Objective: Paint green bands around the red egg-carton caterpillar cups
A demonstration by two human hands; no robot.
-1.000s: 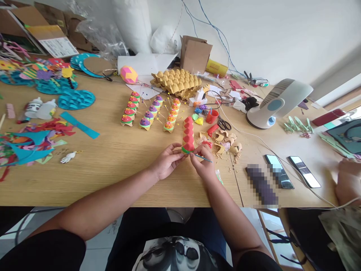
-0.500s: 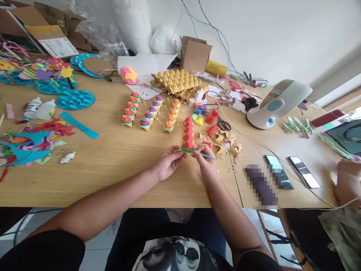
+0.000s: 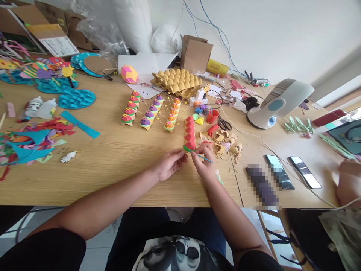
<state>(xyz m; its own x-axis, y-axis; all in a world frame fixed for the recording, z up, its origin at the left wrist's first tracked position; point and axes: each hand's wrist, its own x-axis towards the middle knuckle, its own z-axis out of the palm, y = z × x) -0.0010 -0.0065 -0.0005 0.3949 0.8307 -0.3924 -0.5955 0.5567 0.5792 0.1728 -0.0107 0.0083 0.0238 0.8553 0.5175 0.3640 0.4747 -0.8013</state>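
Note:
A strip of egg-carton cups (image 3: 190, 130) covered in red clay lies lengthwise before me, with a green clay band (image 3: 188, 149) along its near end. My left hand (image 3: 169, 165) pinches the left corner of that end between thumb and fingers. At its right corner, my right hand (image 3: 205, 162) is closed, with thumb and fingertips against the green band. A thin blue stick-like tool (image 3: 208, 159) pokes out of the right hand; its tip is hidden. Beyond stand three decorated caterpillar-like strips: a red one (image 3: 130, 109), a purple one (image 3: 151, 111) and an orange one (image 3: 172, 114), with pin-like feelers.
Black-handled scissors (image 3: 225, 123), a red cup (image 3: 212, 116) and torn carton scraps (image 3: 225, 140) lie right of the strip. Egg trays (image 3: 177, 81) are stacked behind. A white fan (image 3: 275, 105) and phones (image 3: 279, 171) are at right, near another person's arm (image 3: 349, 180). Paper scraps (image 3: 36, 141) cover the left.
The strip has turned and tilted slightly at its near end. My right thumb has moved in against the green band, and the blue tool now slopes more steeply down to the right.

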